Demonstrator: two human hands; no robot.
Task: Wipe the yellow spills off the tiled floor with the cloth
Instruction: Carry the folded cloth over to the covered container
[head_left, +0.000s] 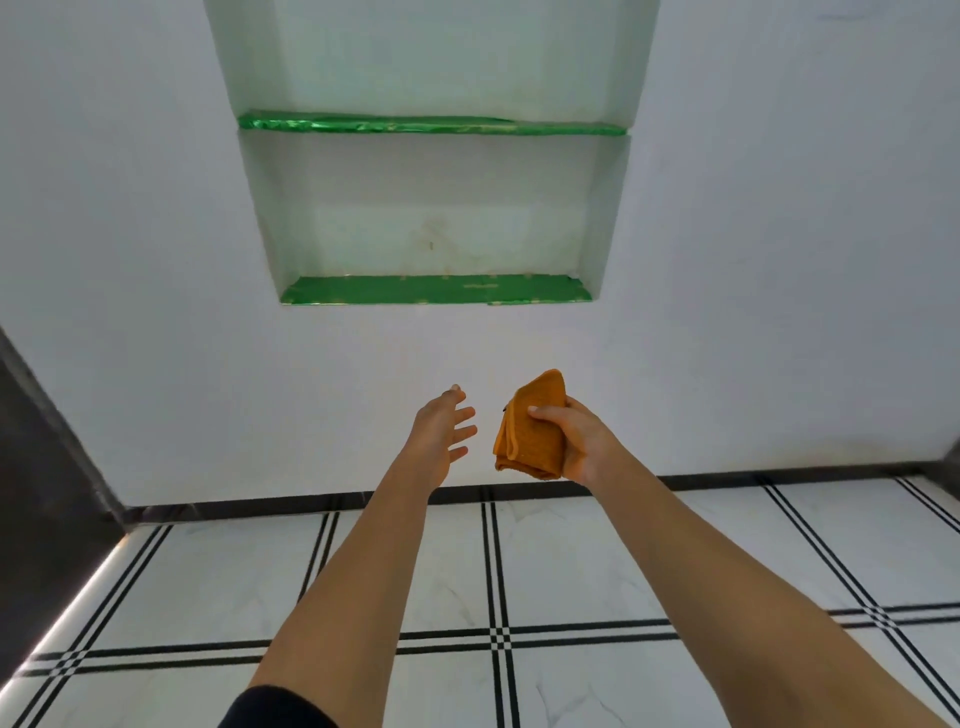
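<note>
Orange cloth (530, 426) folded, gripped in right hand (582, 441), long axis upright, raised before wall (156, 260). Left hand (441, 431) empty, fingers spread, just beside. Tiled floor (597, 561) well below both; no yellow spills in view, so right hand nearer the wiping

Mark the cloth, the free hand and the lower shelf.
cloth (535, 431), head view, middle of the folded face.
left hand (441, 431), head view, palm.
lower shelf (436, 290), head view, green top surface.

The right hand (582, 441) grips a folded orange cloth (532, 423) in the air before a white wall (779, 260). The left hand (441, 431) reaches forward beside it, fingers spread, above the tiled floor (597, 571).
</note>
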